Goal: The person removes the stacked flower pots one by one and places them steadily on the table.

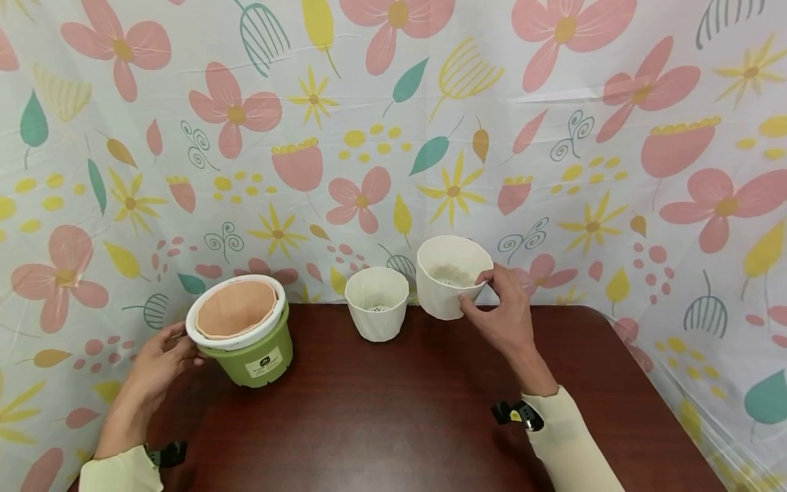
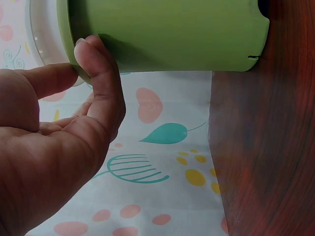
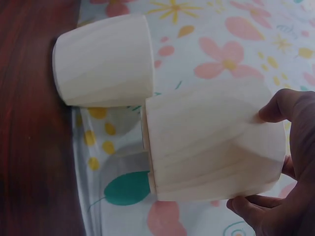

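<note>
At the left of the table stands a green flower pot [image 1: 266, 365] with a paper label. A white-rimmed pot [image 1: 279, 301] is nested in it, and a terracotta-coloured pot [image 1: 236, 309] sits inside that. My left hand [image 1: 156, 362] pinches the green pot's rim from the left side; the left wrist view shows thumb and finger [image 2: 93, 61] at the rim. My right hand [image 1: 505, 311] grips a larger white pot [image 1: 445, 297] by its rim, thumb outside, holding it raised at the table's back edge. Beside it, a smaller white pot [image 1: 377, 321] with holes in its bottom stands upright.
The dark red-brown wooden table [image 1: 369, 424] reaches back to a floral cloth [image 1: 369, 137] hanging behind it. Black straps with small devices circle both wrists, the right one [image 1: 519, 415] near the sleeve.
</note>
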A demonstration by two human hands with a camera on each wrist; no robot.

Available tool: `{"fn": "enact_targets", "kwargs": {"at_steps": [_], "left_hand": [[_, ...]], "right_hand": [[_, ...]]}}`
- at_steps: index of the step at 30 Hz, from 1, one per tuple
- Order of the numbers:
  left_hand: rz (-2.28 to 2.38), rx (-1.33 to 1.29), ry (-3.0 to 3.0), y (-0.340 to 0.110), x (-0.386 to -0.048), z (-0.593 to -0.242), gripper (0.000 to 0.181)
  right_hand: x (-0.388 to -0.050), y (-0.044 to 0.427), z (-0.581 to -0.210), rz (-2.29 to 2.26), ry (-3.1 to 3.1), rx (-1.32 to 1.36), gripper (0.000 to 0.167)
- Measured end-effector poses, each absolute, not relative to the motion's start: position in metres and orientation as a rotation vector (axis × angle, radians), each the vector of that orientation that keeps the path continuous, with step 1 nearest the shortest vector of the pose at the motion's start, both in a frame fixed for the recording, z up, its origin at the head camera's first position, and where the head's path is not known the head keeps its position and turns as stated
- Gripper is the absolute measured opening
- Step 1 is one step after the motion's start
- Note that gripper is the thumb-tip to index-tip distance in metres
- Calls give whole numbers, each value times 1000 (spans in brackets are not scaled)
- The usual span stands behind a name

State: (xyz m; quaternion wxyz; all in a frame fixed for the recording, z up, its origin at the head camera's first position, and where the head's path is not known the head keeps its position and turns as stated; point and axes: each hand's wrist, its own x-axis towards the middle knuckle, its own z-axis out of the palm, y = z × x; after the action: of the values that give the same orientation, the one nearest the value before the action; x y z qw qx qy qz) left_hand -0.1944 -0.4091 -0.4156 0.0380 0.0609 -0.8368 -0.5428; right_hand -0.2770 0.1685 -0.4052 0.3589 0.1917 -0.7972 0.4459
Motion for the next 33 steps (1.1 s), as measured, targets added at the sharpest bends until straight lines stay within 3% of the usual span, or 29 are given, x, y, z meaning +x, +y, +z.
{"fn": "enact_targets", "kwargs": {"at_steps": [33], "left_hand": [[-1657, 190, -2565, -407, -192, -413, 74]], "right_hand": [[-307, 189, -459, 1198, -2289, 545, 35]]}}
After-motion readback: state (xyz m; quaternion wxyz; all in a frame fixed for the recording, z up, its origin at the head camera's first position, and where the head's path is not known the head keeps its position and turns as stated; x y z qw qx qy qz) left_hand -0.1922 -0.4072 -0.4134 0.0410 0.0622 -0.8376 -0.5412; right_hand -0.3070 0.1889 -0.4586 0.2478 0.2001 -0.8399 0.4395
